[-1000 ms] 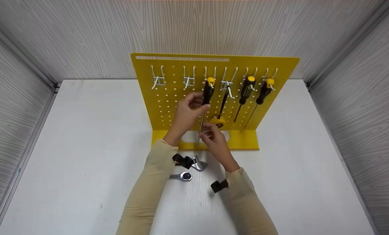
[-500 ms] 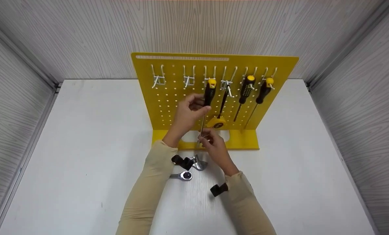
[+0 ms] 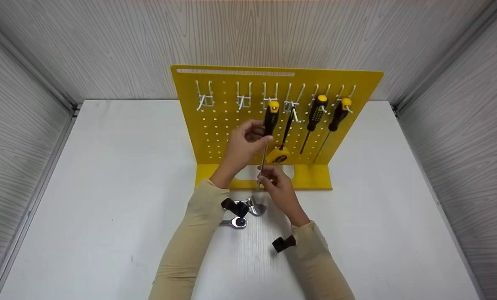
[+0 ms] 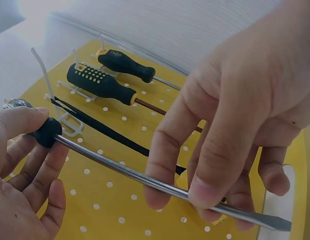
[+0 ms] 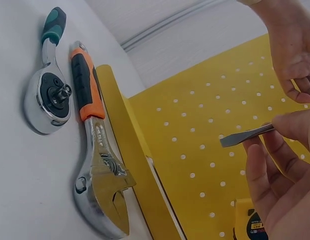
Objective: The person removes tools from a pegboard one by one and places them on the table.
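A flathead screwdriver (image 3: 271, 118) with a black handle and yellow end is held upright in front of the yellow pegboard (image 3: 215, 137). My left hand (image 3: 244, 143) grips it at the lower part of the handle. Lower down, my right hand (image 3: 278, 183) pinches the steel shaft (image 4: 125, 171) between thumb and fingers near the flat tip (image 5: 237, 138). In the head view the handle's end stands just below and in front of the third hook (image 3: 270, 100), apart from the board's face. To the right, a yellow tape measure (image 3: 278, 156) hangs by a black strap.
Two more screwdrivers (image 3: 317, 112) hang on the right hooks. Bare hooks (image 3: 204, 100) are at the left. On the white table (image 3: 106, 187), before the pegboard's base, lie an adjustable wrench (image 5: 102, 170) with an orange-black handle and a ratchet wrench (image 5: 49, 100).
The screwdriver's end has come off the third hook and moved slightly toward me. Both hands have shifted a little with it, the right hand lower along the shaft.
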Tool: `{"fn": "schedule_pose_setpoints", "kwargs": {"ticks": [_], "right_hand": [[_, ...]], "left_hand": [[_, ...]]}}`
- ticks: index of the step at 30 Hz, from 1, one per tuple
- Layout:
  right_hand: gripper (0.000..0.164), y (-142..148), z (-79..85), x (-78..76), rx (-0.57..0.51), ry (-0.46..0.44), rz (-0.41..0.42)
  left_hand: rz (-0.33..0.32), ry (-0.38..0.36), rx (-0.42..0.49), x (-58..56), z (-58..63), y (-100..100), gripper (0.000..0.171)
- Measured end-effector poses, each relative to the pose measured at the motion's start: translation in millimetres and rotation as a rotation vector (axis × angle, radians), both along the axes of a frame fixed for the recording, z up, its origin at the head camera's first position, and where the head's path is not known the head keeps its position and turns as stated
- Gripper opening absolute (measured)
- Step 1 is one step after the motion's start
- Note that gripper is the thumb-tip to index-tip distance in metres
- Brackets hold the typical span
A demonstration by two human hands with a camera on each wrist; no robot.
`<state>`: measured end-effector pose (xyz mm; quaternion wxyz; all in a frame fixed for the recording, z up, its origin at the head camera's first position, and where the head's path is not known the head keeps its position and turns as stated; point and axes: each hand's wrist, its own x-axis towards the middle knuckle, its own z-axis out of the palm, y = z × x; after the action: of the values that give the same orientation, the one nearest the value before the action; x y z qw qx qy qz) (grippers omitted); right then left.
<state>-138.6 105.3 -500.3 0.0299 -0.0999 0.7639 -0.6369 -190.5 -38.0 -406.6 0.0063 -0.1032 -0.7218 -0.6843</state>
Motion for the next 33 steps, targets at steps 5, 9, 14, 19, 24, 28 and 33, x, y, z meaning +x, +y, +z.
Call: {"fn": "schedule_pose_setpoints", "kwargs": {"ticks": [5, 9, 14, 19, 24, 28, 33], "right_hand": [[0.022, 4, -1.6, 0.6, -0.025, -0.010, 0.020], [0.024, 7, -6.0, 0.4, -0.042, -0.002, 0.023], [0.025, 9, -8.1, 1.6, -0.043, -0.001, 0.020], [0.023, 10, -5.4, 3.3, -0.043, 0.001, 0.030], [0.020, 13, -1.9, 4.5, -0.033, 0.003, 0.035], [0.020, 15, -0.9, 6.4, -0.014, -0.004, 0.034], [0.020, 18, -1.3, 8.1, -0.007, 0.008, 0.030]], "left_hand": [[-0.014, -0.011, 0.007, 0.3, 0.9, 0, 0.035], [-0.032, -0.028, 0.014, 0.4, 0.9, 1, 0.034], [-0.040, -0.045, 0.029, 1.6, -0.5, 1, 0.034], [-0.039, -0.042, 0.042, 3.3, -1.1, 1, 0.033], [-0.044, -0.034, 0.033, 5.0, -0.5, 1, 0.032], [-0.046, -0.017, 0.008, 7.6, 0.8, 0, 0.030], [-0.046, 0.024, -0.030, 11.7, 4.3, 0, 0.028]]}}
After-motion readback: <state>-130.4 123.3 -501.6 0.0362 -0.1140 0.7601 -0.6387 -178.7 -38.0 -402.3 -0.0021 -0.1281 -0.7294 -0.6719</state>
